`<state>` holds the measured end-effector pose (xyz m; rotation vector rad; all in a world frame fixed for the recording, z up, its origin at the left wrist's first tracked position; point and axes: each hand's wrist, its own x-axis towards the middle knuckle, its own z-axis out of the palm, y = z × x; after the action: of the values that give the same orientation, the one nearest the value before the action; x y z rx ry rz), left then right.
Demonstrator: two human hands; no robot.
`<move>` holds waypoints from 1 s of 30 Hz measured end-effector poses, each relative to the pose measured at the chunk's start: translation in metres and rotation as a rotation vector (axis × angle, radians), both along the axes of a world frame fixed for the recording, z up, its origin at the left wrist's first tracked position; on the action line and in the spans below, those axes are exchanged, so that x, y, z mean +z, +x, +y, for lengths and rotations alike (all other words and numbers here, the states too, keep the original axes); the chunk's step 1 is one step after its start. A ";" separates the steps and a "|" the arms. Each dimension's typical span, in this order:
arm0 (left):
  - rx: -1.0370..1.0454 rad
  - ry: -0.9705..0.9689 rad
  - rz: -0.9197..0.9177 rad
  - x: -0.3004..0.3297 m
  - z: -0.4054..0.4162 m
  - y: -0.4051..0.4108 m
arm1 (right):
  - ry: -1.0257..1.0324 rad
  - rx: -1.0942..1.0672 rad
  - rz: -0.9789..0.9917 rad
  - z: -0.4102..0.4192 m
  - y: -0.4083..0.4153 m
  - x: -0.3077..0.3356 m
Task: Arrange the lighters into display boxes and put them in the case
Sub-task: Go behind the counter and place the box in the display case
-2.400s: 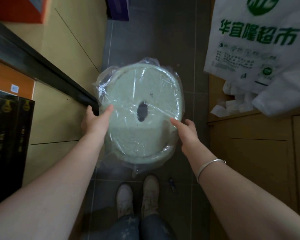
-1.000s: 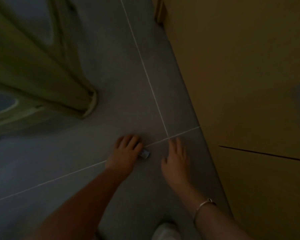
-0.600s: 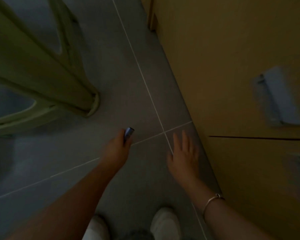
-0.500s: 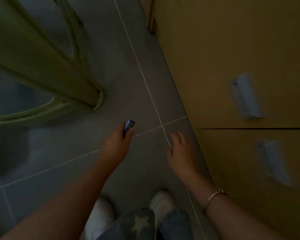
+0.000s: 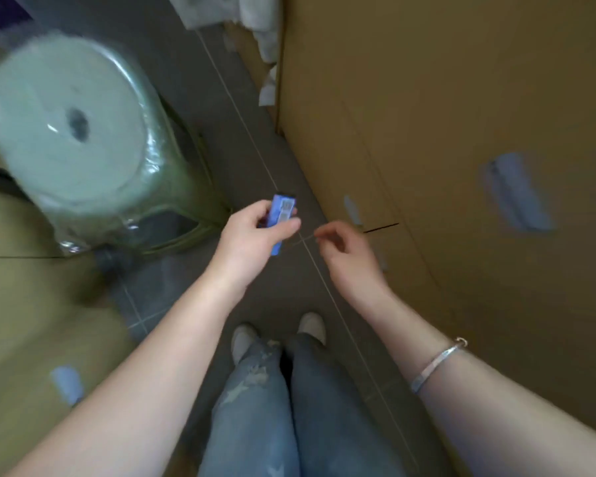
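Raised lighter [image 5: 282,215], label unreadable.

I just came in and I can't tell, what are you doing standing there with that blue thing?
A person stands on the grey tiled floor between wooden cabinets. The left hand holds a small blue plastic lighter between thumb and fingers. The right hand hovers beside it, fingers loosely curled, holding nothing. A pale green plastic stool wrapped in clear film stands to the left. No display box or case is in view, so the lighter is not yet put away.
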<state>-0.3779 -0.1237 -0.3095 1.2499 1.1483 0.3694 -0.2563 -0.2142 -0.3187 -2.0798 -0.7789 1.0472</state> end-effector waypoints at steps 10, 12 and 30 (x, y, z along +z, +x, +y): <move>-0.010 -0.257 -0.212 0.204 0.005 0.021 | 0.136 -0.087 -0.032 -0.016 -0.013 0.204; 0.018 -0.276 -0.276 0.229 0.009 0.028 | 0.196 -0.151 -0.081 -0.019 -0.009 0.230; -0.188 -0.288 -0.492 0.332 -0.004 0.234 | 0.719 -0.638 -0.094 -0.017 0.151 0.363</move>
<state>-0.1440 -0.1273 0.0223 0.9339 0.6312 0.3316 -0.1049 -0.2315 0.0448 -1.5692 -0.3899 0.2537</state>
